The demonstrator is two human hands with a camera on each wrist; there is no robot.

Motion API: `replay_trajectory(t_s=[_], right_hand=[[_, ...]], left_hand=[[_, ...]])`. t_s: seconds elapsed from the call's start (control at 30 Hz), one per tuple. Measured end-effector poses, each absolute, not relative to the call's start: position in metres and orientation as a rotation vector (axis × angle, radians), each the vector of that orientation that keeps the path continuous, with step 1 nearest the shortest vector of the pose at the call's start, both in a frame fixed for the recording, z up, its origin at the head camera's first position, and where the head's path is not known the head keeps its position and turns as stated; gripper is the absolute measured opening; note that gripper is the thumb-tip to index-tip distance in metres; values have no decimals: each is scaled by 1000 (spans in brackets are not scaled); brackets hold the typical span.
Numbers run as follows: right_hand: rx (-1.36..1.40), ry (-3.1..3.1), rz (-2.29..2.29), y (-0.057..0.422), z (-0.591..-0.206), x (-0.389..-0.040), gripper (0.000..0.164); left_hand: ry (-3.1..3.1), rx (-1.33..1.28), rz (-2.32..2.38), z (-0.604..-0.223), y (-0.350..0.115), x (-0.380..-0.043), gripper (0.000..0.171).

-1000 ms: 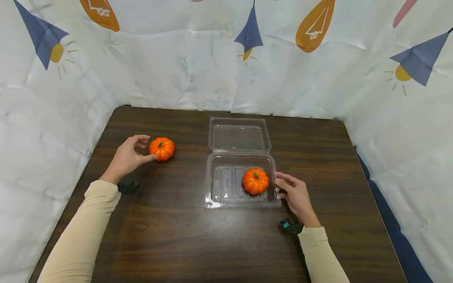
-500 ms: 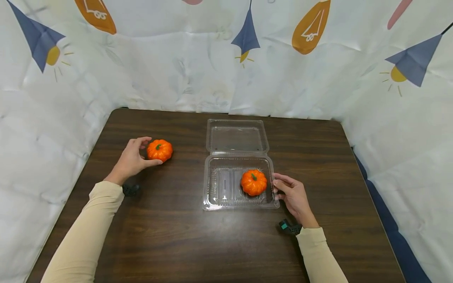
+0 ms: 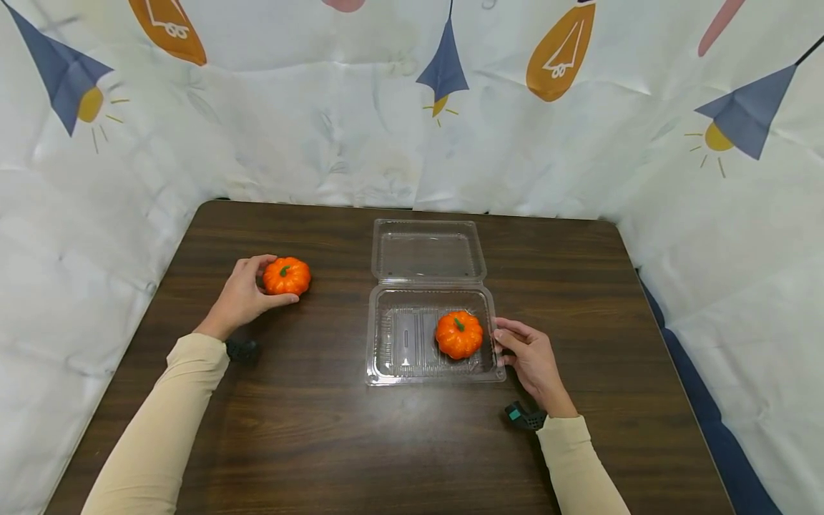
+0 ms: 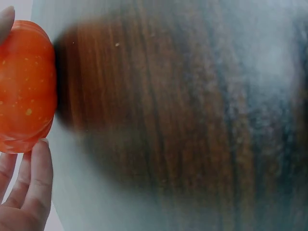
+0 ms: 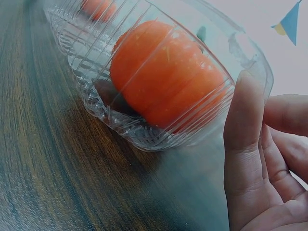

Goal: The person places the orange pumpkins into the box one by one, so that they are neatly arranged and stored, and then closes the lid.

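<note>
On the left of the table, my left hand holds a small orange pumpkin with a green stem, thumb on its near side and fingers behind. In the left wrist view, fingertips meet the pumpkin from two opposite sides. A clear plastic clamshell container lies near the middle, its lid folded back flat. Inside its base, toward the right, sits a second orange pumpkin. My right hand pinches the container's right rim between thumb and fingers; the right wrist view shows the thumb against that rim.
The dark wood-grain table carries all of this. A white curtain printed with lamps and bulbs surrounds its back and sides. Dark blue fabric shows past the right edge. Each wrist wears a black strap device.
My left hand has closed in around the left pumpkin, its thumb sliding along the near side. My right hand keeps its pinch on the container rim. The whole head view has shifted slightly.
</note>
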State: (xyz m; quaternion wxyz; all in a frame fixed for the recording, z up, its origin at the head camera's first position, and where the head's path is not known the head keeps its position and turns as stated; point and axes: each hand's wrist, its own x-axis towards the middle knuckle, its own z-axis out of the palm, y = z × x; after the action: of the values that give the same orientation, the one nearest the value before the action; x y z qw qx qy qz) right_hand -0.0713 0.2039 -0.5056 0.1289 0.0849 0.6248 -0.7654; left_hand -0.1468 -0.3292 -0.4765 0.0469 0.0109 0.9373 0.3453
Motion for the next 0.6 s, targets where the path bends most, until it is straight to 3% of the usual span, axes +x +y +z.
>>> replay_trajectory(t_s=[0.6], right_hand=[[263, 1829, -2204, 203, -506, -70, 34]], left_hand=[[2894, 30, 1047, -476, -328, -142, 91]])
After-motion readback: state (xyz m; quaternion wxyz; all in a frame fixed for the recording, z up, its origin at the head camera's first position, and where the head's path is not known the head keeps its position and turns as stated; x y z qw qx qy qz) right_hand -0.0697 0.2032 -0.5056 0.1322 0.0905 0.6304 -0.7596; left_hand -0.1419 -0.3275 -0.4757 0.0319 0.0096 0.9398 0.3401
